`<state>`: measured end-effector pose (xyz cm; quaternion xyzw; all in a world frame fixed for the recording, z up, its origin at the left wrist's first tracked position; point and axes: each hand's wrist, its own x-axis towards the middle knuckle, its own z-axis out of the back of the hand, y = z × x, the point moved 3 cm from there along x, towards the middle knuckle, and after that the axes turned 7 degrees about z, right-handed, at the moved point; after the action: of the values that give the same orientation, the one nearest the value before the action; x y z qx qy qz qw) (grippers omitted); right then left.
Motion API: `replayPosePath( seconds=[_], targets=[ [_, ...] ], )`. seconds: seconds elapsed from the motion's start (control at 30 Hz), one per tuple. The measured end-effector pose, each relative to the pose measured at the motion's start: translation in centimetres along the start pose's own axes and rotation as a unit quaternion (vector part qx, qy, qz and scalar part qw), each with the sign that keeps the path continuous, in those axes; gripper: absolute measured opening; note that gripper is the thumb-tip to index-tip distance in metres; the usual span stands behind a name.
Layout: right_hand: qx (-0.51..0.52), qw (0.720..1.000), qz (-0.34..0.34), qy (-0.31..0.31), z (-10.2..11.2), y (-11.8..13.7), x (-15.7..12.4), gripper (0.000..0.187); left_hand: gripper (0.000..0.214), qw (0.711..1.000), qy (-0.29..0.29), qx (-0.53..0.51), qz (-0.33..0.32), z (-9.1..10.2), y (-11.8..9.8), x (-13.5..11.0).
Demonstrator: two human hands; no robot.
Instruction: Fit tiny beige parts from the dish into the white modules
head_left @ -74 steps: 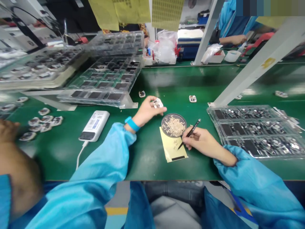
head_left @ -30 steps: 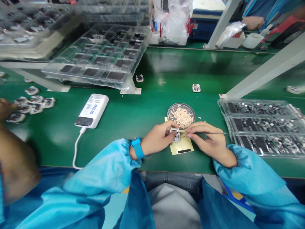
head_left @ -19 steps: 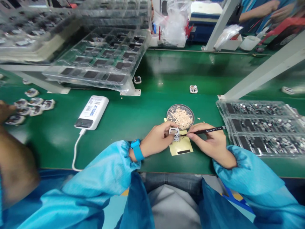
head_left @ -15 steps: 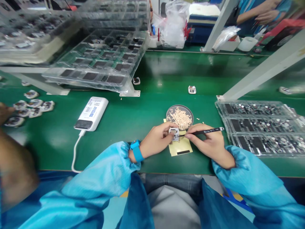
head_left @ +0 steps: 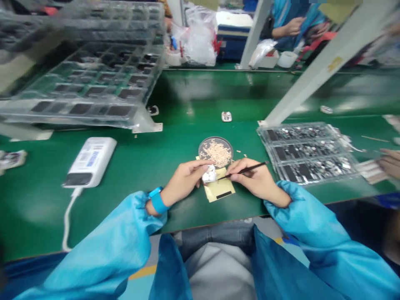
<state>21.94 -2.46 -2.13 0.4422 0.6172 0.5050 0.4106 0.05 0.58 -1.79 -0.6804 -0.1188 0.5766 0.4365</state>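
Note:
My left hand (head_left: 186, 178) pinches a small white square plastic housing (head_left: 209, 173) between thumb and fingers, just above a yellow paper sheet (head_left: 215, 192). My right hand (head_left: 253, 177) is closed on slim black tweezers (head_left: 252, 168), their tip pointing left at the sheet, close to the housing. Whether the tip touches anything is too small to tell. Behind both hands sits a round dark dish (head_left: 203, 143) with a heap of tiny beige pieces (head_left: 218, 152), a few of them loose on the table beside it.
A clear tray of small parts (head_left: 308, 156) lies to the right. On the left are a white power bank (head_left: 90, 160) with a cable and stacked clear trays (head_left: 93, 89) on a rack. A similar housing (head_left: 226, 116) lies behind the dish. Another person's hand (head_left: 390, 162) is at the far right.
The view has swung to the right. My left hand has turned the housing so a plainer white face shows. The tweezers have rolled in my right hand, their lettering no longer visible.

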Motion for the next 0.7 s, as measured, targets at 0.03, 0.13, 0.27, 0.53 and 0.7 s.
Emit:
replayPosePath(
  seconds=[0.03,0.13,0.27,0.53,0.7],
  targets=[
    [0.015,1.0,-0.006,-0.011,0.3,0.4,-0.4,0.026,0.042,1.0,-0.007,0.006,-0.001,0.1,0.0,-0.1],
    [-0.005,0.997,0.007,-0.083,3.2,2.6,-1.9,0.039,0.046,1.0,-0.018,0.019,0.0,0.4,-0.1,-0.3],
    [-0.332,0.912,-0.024,-0.24,11.8,7.0,-4.7,0.036,0.046,1.0,-0.021,-0.001,0.01,0.3,-0.4,-0.8],
    [-0.644,0.708,-0.27,-0.111,23.7,4.3,-9.9,0.042,0.043,0.993,0.032,-0.11,0.009,-0.7,0.1,-0.7],
    [-0.63,0.721,-0.27,-0.096,25.3,2.5,-10.1,0.035,0.047,0.991,0.025,-0.135,0.004,-0.8,0.5,-0.5]
  ],
)
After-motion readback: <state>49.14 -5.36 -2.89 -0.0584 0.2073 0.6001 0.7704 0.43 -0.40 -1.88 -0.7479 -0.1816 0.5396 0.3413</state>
